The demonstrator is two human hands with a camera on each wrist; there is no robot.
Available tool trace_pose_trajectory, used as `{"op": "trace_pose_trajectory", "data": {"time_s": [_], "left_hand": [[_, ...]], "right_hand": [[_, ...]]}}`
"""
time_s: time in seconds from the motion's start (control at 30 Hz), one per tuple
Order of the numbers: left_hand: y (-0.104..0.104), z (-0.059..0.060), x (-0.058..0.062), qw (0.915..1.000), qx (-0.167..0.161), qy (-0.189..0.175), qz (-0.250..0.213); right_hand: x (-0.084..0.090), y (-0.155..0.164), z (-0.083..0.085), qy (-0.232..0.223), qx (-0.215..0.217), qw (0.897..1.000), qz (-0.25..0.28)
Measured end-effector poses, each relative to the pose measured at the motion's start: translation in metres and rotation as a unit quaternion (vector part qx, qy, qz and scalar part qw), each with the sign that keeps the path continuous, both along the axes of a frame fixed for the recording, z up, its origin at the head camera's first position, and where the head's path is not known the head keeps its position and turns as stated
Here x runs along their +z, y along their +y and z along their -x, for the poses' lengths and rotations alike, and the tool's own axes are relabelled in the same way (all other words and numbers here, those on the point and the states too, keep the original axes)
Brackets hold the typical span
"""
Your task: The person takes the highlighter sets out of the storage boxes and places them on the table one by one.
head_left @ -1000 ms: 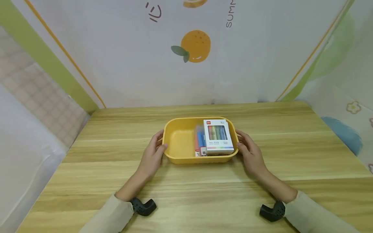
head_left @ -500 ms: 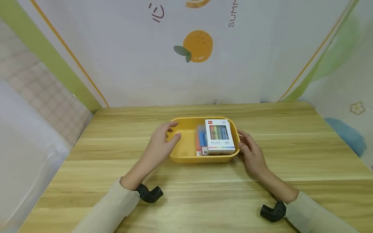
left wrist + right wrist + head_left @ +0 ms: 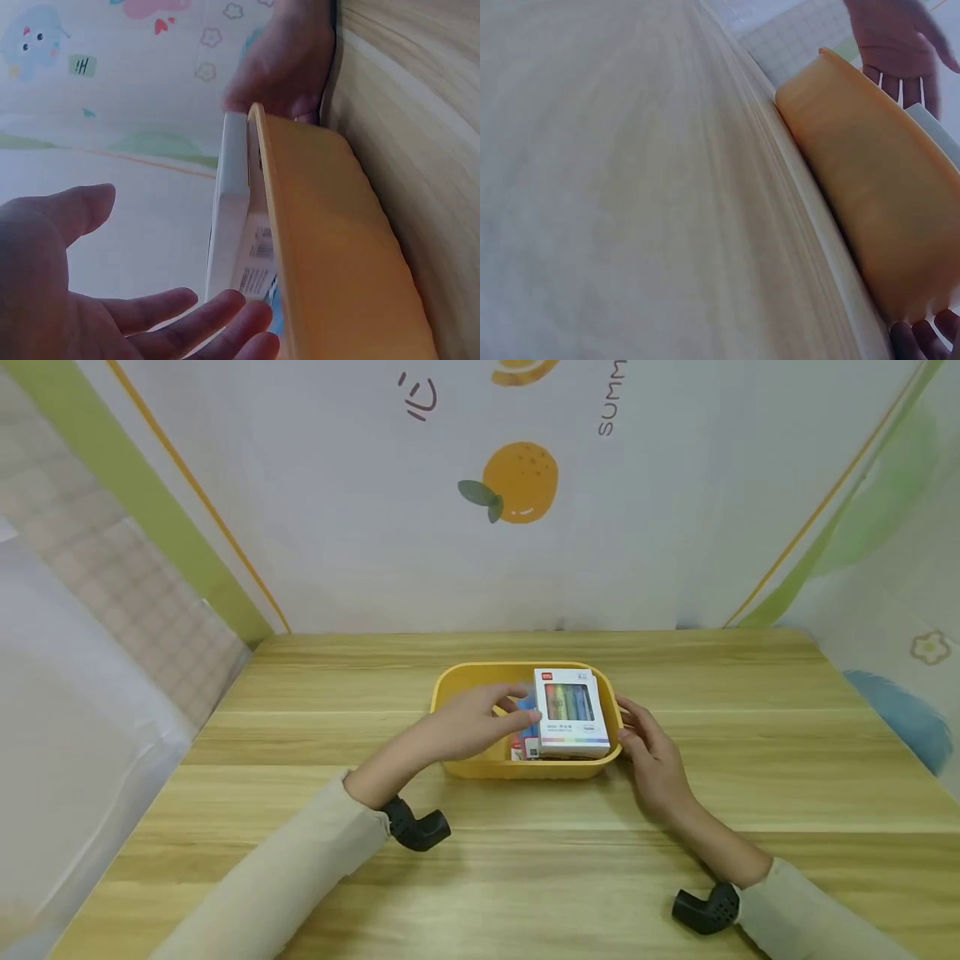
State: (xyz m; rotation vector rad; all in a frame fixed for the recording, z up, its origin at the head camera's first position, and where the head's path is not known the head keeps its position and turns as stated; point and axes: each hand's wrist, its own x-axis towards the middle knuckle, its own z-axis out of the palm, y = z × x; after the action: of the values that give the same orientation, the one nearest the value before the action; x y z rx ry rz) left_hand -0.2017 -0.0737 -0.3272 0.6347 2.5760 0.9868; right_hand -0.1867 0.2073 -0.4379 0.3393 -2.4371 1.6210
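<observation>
A yellow plastic basket [image 3: 517, 770] sits on the table, a white box of colored pens or crayons [image 3: 573, 739] in its right part. Beside that box lies a flat pack with blue and red showing [image 3: 531, 747], partly covered by my left hand. My left hand [image 3: 472, 722] reaches over the basket's left side, thumb and fingers spread apart, fingertips right at the white box's left edge. In the left wrist view the palm and fingers [image 3: 172, 322] hold nothing. My right hand [image 3: 655, 768] grips the basket's right end, its fingertips [image 3: 926, 341] against the wall.
The wood-grain table [image 3: 525, 860] spreads around the basket on all sides. A white cloth backdrop with a printed orange [image 3: 521, 482] hangs behind its far edge. Black wrist devices [image 3: 416, 827] stick out from both sleeves.
My left hand has let go of the basket's left end and moved right, over the basket, to the white box. The right hand stays at the right end.
</observation>
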Motion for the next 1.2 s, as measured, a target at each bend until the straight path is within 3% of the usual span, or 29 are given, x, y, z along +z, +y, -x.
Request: {"op": "trace_pose_trajectory", "data": {"time_s": [0.1,0.27,0.47,0.7,1.07,1.2], "left_hand": [[0.010,0.000,0.005,0.9996,-0.004,-0.004,0.026],[0.020,0.007,0.005,0.9995,0.012,-0.017,0.025],[0.026,0.016,0.000,0.9972,0.043,-0.061,-0.010],[0.034,0.022,-0.007,0.9890,0.063,-0.122,-0.056],[0.039,0.029,-0.012,0.9791,0.088,-0.163,-0.084],[0.040,0.031,-0.010,0.9791,0.098,-0.156,-0.086]], "right_hand": [[0.000,0.000,0.000,0.000,-0.001,1.000,-0.002],[0.000,0.000,0.000,-0.001,0.002,1.000,0.001],[0.000,0.000,0.000,-0.001,0.003,1.000,0.005],[0.000,0.001,-0.001,-0.004,0.000,1.000,0.002],[0.001,0.001,-0.002,-0.006,0.001,1.000,0.003],[0.001,0.000,0.000,-0.005,0.003,1.000,0.002]]}}
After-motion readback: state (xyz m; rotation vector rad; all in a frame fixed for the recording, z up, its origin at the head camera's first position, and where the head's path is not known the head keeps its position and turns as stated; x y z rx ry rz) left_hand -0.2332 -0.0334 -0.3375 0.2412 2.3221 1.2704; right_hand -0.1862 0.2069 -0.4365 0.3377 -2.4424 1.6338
